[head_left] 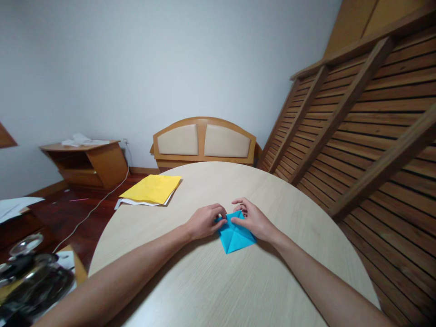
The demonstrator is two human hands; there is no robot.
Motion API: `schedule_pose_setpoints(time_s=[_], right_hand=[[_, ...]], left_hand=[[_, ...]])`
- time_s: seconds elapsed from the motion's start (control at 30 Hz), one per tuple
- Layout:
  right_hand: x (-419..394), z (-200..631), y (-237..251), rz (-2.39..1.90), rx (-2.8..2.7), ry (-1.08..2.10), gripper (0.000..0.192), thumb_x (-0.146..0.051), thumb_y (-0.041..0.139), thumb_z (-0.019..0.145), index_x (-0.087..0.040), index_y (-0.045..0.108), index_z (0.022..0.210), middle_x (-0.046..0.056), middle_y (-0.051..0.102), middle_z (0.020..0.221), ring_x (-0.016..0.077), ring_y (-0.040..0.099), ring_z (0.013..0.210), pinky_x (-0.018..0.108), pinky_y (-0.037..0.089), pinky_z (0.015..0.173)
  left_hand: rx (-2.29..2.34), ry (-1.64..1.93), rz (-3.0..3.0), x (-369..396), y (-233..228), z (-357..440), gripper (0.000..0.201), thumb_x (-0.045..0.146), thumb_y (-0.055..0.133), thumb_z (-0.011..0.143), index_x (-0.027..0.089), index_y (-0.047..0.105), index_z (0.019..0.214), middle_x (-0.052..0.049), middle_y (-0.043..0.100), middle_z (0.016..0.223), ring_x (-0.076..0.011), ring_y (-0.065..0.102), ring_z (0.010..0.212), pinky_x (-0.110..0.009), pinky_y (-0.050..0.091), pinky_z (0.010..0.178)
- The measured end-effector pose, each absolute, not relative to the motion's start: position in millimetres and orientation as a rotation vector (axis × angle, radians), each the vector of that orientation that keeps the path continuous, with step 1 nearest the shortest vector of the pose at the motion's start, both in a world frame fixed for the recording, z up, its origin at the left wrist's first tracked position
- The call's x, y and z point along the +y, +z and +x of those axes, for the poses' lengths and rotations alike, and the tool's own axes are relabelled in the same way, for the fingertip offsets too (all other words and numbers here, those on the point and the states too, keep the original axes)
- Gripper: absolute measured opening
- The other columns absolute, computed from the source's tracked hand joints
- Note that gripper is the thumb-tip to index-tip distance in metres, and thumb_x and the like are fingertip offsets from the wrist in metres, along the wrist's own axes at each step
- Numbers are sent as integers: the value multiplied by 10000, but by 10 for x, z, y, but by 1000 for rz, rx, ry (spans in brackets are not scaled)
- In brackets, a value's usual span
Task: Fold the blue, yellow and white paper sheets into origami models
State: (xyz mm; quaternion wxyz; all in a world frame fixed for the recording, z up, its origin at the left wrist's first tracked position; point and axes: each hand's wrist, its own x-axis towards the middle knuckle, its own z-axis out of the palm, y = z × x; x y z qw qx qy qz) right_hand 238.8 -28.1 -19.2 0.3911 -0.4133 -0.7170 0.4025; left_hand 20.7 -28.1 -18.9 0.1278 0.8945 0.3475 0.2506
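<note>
A folded sheet of blue paper (235, 238) lies on the round table, with crease lines running across it and one corner pointing toward me. My left hand (206, 221) grips its upper left edge, thumb on top and fingers curled behind. On the other side my right hand (254, 221) has its thumb pressed on the paper near the top corner, the fingers bent around the far edge. Parts of the paper's upper edges are hidden by my fingers.
Yellow paper (153, 188) rests over white sheets at the left of the pale round table (218, 290). A slatted wooden frame (357, 122) leans along the right. Beyond the table stands a headboard (204, 138); a wooden cabinet (102, 165) is at left.
</note>
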Motion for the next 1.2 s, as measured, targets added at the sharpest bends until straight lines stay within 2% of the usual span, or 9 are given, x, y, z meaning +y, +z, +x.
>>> schedule_pose_setpoints(time_s=[0.13,0.2,0.27,0.33,0.47,0.67,0.97,1.2], right_hand=[[-320,2369,-120,-973,-1825,987,475,-252,691,762,-196,517,1201,15,622,920,171,604,843,296,463,749],[-318,2376,-109,-957,-1817,973,471,-264,690,774,-198,522,1208,20,631,934,176,610,860,300,465,756],[-308,2385,-108,-968,-1807,957,465,-281,697,776,-197,537,1204,26,638,940,184,612,877,304,468,763],[-295,2390,-112,-1007,-1799,929,443,-297,714,761,-190,575,1168,31,643,930,195,611,894,306,469,764],[-282,2382,-126,-1052,-1808,900,347,-313,727,744,-179,644,1052,41,662,926,201,613,880,306,470,746],[-294,2354,-113,-1048,-1804,888,318,-317,746,719,-174,677,994,45,688,902,198,622,846,305,472,738],[-329,2334,-30,-1025,-1771,974,287,-439,691,769,-156,663,734,10,630,691,149,551,653,269,419,605],[-338,2337,7,-1037,-1774,933,295,-440,690,790,-152,704,732,27,669,706,158,571,666,273,423,612]], left_hand=[[1063,844,2287,-273,-167,232,257,277,576,901,164,614,1129,-46,693,865,-160,619,743,-266,481,671],[1041,857,2186,-274,-148,251,252,291,576,900,146,650,1093,-49,698,840,-158,611,726,-260,466,651],[1030,862,2111,-277,-132,271,218,298,572,897,133,691,977,-51,698,808,-154,599,705,-257,455,640],[1011,882,2056,-281,-124,288,217,297,573,892,123,698,924,-57,699,805,-152,594,702,-255,453,641],[979,910,2034,-294,-134,298,231,308,568,896,123,697,948,-67,697,824,-150,592,708,-250,452,643],[980,893,2054,-306,-145,297,270,358,559,906,136,709,939,-69,712,843,-159,604,730,-254,458,653],[988,859,2080,-287,-144,271,277,378,571,888,134,701,875,-47,696,772,-143,595,677,-235,446,616],[950,880,2044,-315,-100,287,328,437,598,878,127,708,877,-48,683,774,-141,575,689,-237,430,623]])
